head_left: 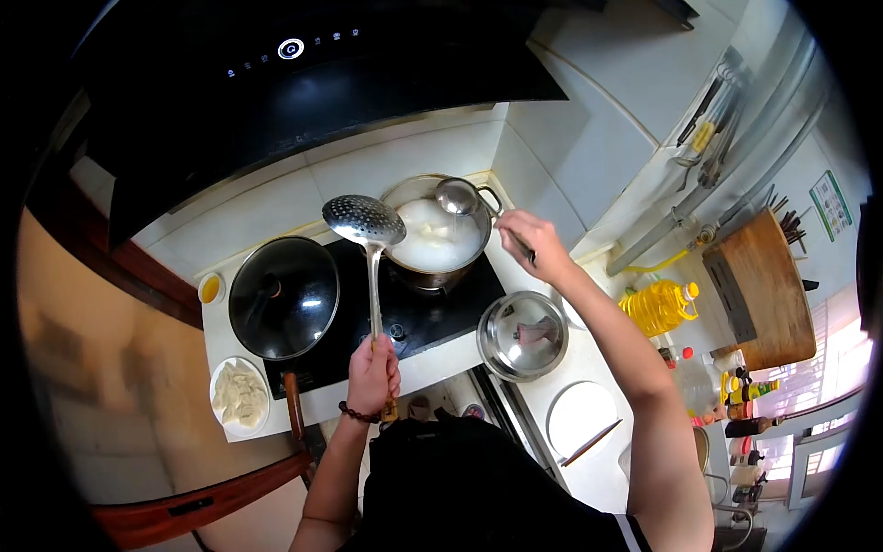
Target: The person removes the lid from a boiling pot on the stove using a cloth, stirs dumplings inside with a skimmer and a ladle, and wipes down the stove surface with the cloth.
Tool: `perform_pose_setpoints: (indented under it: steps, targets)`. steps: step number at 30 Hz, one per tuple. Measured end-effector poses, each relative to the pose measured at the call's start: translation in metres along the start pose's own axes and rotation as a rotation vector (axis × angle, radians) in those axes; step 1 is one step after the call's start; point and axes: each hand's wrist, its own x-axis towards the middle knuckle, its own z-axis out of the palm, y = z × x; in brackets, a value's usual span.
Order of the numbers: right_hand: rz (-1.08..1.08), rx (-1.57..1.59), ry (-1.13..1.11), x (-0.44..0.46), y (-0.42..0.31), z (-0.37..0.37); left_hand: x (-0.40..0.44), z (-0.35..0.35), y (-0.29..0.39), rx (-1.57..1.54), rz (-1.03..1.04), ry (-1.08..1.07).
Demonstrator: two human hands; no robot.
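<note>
Both hands [373,375] in closed grips

On the glossy black range hood [368,101] we see a glowing round white symbol [291,49] between small icons [338,36]. Right of the hood, a green-and-white rectangular sign [831,204] is unreadable.

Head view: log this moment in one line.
left hand: perforated skimmer raised; right hand: ladle over pot; pot: white froth; wok: lid on

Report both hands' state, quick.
Left hand: closed, holding the perforated skimmer upright.
Right hand: closed, holding the ladle over the pot.
</note>
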Motion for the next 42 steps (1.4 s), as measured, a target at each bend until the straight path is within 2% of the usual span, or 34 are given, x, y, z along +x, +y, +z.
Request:
perform_pose_setpoints:
  steps: [2,4,6,8,16,19,22,24,25,26,28,32,36,40,42]
  targets:
    - [-0.041,-0.028,-0.043,-0.005,-0.007,-0.006,0.002,0.003,0.0,0.0,-0.003,-0.004]
    - [0.018,-0.006,-0.223,-0.008,-0.019,-0.014,0.003,0.006,-0.001,0.0,-0.007,-0.01]
    - [-0.026,-0.03,-0.213,-0.013,-0.016,-0.004,0.005,0.008,-0.002,-0.011,0.004,-0.003]
    - [-0.171,-0.12,-0.154,-0.007,-0.023,-0.007,0.006,0.011,-0.003,0.002,0.0,0.003]
    - [-0.186,-0.109,-0.1,-0.021,0.002,0.001,0.01,0.022,-0.004,0.045,0.021,0.031]
    - [-0.074,-0.062,-0.06,-0.031,0.003,-0.007,0.011,0.029,-0.004,0.049,0.019,0.032]
    - [0.198,0.196,0.028,-0.05,0.0,-0.02,0.013,0.039,-0.005,0.07,0.011,0.035]
    - [0.216,0.292,0.343,-0.064,0.004,-0.021,0.014,0.046,-0.006,0.059,-0.005,0.034]
    - [0.426,0.577,0.458,-0.074,0.002,-0.014,0.015,0.051,-0.008,0.067,-0.011,0.029]
    - [0.435,0.576,0.467,-0.087,0.001,-0.019,0.016,0.055,-0.009,0.055,-0.009,0.02]
    - [0.751,0.725,0.584,-0.107,-0.009,-0.042,0.017,0.067,-0.012,0.053,-0.012,0.004]
    - [0.807,0.911,0.782,-0.183,-0.003,-0.08,0.016,0.088,-0.015,0.093,-0.04,-0.055]
    - [0.832,0.795,0.819,-0.258,-0.011,-0.121,0.012,0.116,-0.024,0.115,-0.096,-0.124]
    - [0.972,0.631,0.823,-0.319,-0.009,-0.139,0.01,0.149,-0.037,0.16,-0.13,-0.195]
    - [0.957,0.508,0.759,-0.348,-0.004,-0.139,0.009,0.162,-0.048,0.181,-0.179,-0.242]
